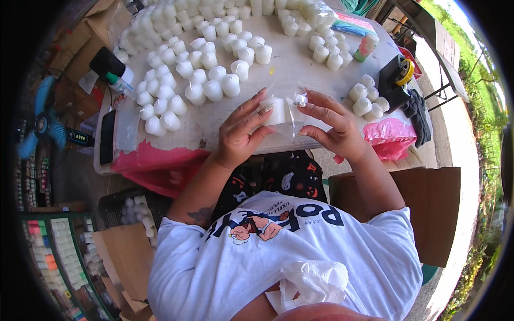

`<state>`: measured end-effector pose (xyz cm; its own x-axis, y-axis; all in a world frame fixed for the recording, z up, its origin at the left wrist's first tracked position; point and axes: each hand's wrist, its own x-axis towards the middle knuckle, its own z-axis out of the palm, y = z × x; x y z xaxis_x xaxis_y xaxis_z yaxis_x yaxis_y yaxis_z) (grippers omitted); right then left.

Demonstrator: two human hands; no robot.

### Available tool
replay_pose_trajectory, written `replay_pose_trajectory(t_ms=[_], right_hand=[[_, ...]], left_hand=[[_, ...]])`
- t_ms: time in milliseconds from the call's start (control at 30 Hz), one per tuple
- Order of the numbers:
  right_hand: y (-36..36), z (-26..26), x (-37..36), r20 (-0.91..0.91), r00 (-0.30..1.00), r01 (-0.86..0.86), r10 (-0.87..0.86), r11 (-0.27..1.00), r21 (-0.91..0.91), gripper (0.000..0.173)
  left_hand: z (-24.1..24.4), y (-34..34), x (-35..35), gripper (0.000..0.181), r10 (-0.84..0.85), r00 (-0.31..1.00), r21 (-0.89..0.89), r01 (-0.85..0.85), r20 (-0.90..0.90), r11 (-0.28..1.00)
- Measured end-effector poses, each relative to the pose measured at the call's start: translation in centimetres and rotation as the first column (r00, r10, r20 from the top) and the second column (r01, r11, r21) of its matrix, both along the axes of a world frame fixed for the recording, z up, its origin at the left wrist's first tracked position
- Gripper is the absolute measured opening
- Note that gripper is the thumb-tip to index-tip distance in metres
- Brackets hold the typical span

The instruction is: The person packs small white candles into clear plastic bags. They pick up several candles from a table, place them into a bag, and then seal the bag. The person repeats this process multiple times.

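Between my two hands, above the table's near edge, is a white votive candle (275,111) lying on its side, partly in a clear plastic bag (295,120). My left hand (245,126) has its fingers around the candle's left end. My right hand (333,120) pinches the bag at its right side, where the plastic is bunched. Rows of upright white candles (213,90) stand on the table to the left and beyond. A smaller group of candles (362,106) is to the right of my right hand.
A tape dispenser (391,82) with yellow tape stands at the right, near pink plastic (389,138). A phone (107,136) lies at the left edge. More candles (331,50) and a pink-and-green candle (366,47) stand farther back. A blue fan (42,124) is at left.
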<state>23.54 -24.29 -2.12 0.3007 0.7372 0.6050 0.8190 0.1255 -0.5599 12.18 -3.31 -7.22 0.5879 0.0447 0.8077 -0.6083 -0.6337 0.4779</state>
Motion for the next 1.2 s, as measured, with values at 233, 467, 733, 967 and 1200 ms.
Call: replay_pose_trajectory(t_ms=[233, 467, 733, 967, 1200], right_hand=[[0.2, 1.3, 0.3, 0.232, 0.973, 0.045, -0.017, 0.992, -0.116, 0.045], [0.7, 1.5, -0.5, 0.16, 0.987, 0.039, -0.032, 0.998, -0.042, 0.033], [3.1, -1.1, -2.0, -0.126, 0.963, 0.257, -0.237, 0.949, 0.184, 0.016], [3.7, -0.2, -1.9, -0.67, 0.732, 0.248, -0.123, 0.964, 0.094, 0.028], [2.6, -0.1, -1.1, -0.744, 0.664, 0.008, 0.067, 0.995, 0.096, 0.017]], left_hand=[[1.5, 0.3, 0.2, 0.05, -0.075, 0.996, 0.044, 0.077, -0.038, 0.996], [1.7, -0.3, 0.3, 0.047, -0.018, 1.0, 0.019, 0.018, -0.016, 1.0], [1.9, -2.3, 0.6, 0.025, 0.033, 0.998, -0.214, -0.045, -0.058, 0.976], [3.8, -3.1, 0.8, 0.025, -0.217, 0.942, -0.704, -0.027, -0.255, 0.71], [3.1, -1.1, 0.9, 0.021, -0.277, 0.9, -0.512, 0.071, -0.338, 0.856]])
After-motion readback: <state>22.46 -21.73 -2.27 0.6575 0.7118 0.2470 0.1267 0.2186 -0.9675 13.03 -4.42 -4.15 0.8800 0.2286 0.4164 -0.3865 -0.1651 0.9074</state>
